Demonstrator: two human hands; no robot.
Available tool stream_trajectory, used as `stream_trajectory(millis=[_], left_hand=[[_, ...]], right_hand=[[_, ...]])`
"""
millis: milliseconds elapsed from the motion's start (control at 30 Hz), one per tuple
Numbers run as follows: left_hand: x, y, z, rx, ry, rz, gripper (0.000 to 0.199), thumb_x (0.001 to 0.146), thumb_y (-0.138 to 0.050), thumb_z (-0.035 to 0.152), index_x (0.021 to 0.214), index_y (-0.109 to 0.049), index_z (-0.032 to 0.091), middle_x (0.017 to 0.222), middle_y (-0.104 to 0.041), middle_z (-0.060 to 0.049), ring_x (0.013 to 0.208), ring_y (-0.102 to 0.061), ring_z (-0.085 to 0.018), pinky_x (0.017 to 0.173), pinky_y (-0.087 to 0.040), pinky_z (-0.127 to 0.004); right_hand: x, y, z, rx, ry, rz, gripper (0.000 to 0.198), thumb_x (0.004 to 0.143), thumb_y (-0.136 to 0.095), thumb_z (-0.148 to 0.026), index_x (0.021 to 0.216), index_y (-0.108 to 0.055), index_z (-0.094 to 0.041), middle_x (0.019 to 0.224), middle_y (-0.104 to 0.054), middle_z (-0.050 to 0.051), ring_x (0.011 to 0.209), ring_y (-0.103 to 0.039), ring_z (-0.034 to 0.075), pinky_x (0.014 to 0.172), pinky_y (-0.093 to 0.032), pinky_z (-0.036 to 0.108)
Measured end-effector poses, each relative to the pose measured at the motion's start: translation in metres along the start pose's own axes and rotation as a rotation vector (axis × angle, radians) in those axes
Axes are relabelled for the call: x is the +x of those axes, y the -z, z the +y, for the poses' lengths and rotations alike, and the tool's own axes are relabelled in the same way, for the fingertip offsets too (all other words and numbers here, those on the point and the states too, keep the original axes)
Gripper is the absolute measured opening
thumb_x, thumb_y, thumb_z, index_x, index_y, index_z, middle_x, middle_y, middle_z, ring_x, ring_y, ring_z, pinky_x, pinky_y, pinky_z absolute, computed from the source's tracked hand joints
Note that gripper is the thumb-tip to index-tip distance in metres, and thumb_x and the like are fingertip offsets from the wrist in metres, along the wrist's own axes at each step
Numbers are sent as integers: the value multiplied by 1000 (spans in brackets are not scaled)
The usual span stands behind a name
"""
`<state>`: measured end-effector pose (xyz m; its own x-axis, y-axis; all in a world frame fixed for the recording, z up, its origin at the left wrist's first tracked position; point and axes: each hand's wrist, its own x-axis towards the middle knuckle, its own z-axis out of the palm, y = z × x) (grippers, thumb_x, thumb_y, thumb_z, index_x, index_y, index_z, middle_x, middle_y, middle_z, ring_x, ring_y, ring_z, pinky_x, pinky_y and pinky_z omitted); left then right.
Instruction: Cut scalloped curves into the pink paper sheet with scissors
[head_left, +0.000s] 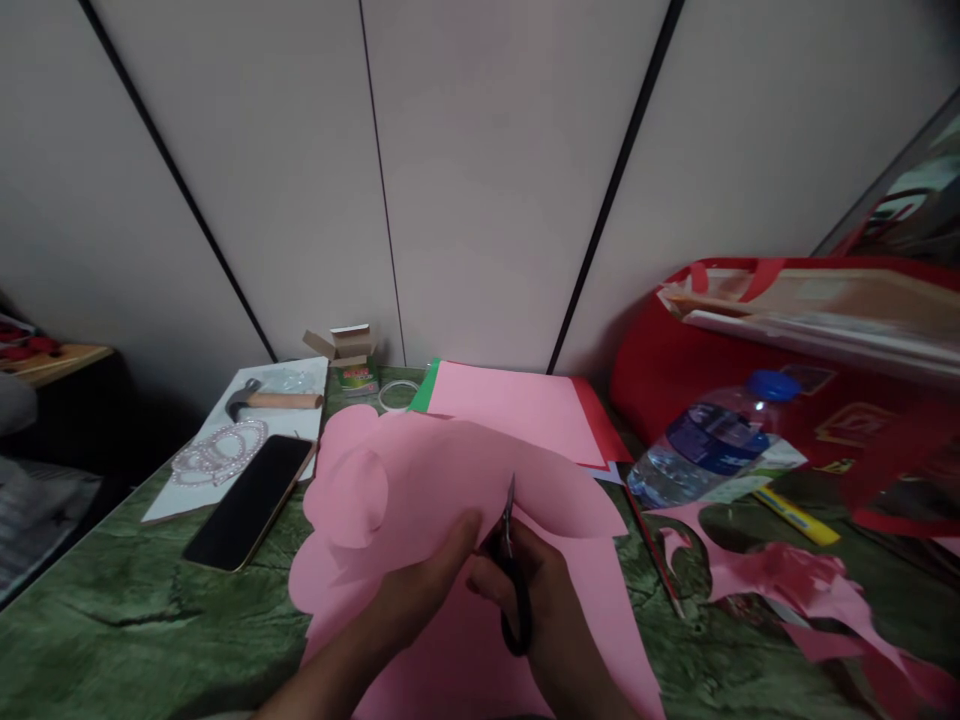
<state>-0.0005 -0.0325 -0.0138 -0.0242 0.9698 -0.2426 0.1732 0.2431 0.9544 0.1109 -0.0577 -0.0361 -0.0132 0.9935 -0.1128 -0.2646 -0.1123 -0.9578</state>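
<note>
A large sheet of pink paper [442, 455] with a scalloped left edge arches up off the table in front of me. My left hand [431, 580] pinches its near edge, thumb on top and the other fingers hidden beneath. In my right hand [536, 580] is a pair of scissors [514, 590] with black handles, fingers through the loops. The blades point away from me and lie at the paper, close to my left thumb. More pink paper [465, 650] lies flat below both hands.
Left are a phone [251, 500], beads [217, 455] and a hammer [274, 400]. Behind stand a small box [354, 365] and stacked coloured paper [517, 405]. On the right are a water bottle [705, 445], red bag [675, 370], pencil [656, 555], yellow cutter [799, 515] and pink scraps [802, 585].
</note>
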Motion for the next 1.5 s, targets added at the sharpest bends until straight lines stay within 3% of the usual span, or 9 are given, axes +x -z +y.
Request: stream_trajectory(millis=[200,367,533,800,1033,1200,1500], left_hand=[[2,3,-2,56,19,-6,34,68,-56,45,83,-67,17,95,-68,-12,102,-54,-28,89,-40,-41],[2,5,1,64,22,-57,30,68,-55,47,64,-67,19,71,-69,-10,90,-60,-28,80,-46,-39],[1,0,1,66,-44,50,27,67,-54,45,55,-63,22,56,-66,-8,87,-60,-27,77,-47,-37],[3,0,4,95,-39,44,30,67,-52,44,49,-59,22,60,-67,-8,86,-60,-26,80,-45,-35],[4,3,5,107,-3,60,28,64,-56,45,60,-63,19,71,-69,-10,83,-60,-26,80,-45,-36],[5,7,6,79,-8,-29,26,67,-54,44,62,-62,20,72,-69,-8,78,-61,-25,77,-45,-36],[7,5,5,75,-31,110,24,60,-60,42,54,-55,20,70,-67,-8,75,-60,-24,75,-44,-36]], right_hand=[[-1,0,-3,-31,-6,17,22,65,-65,-32,72,-52,-15,58,-45,-4,57,-40,11,54,-33,24],[0,0,-2,-41,-11,14,24,64,-66,-35,70,-52,-16,58,-45,-5,56,-41,11,53,-33,23],[0,1,-1,-56,-14,12,25,64,-66,-35,73,-54,-15,58,-46,-4,54,-43,11,52,-33,23],[1,3,4,-59,-5,11,25,65,-65,-36,75,-55,-15,60,-48,-3,53,-45,11,51,-34,23],[0,1,-1,-35,-47,33,25,62,-67,-36,70,-54,-16,53,-43,-6,47,-39,8,48,-34,22],[-1,-2,0,1,-35,56,25,61,-68,-35,66,-54,-16,53,-43,-6,46,-38,8,47,-35,22],[1,-6,-4,40,-92,108,20,56,-68,-29,62,-53,-16,47,-42,-7,41,-35,6,43,-31,21]])
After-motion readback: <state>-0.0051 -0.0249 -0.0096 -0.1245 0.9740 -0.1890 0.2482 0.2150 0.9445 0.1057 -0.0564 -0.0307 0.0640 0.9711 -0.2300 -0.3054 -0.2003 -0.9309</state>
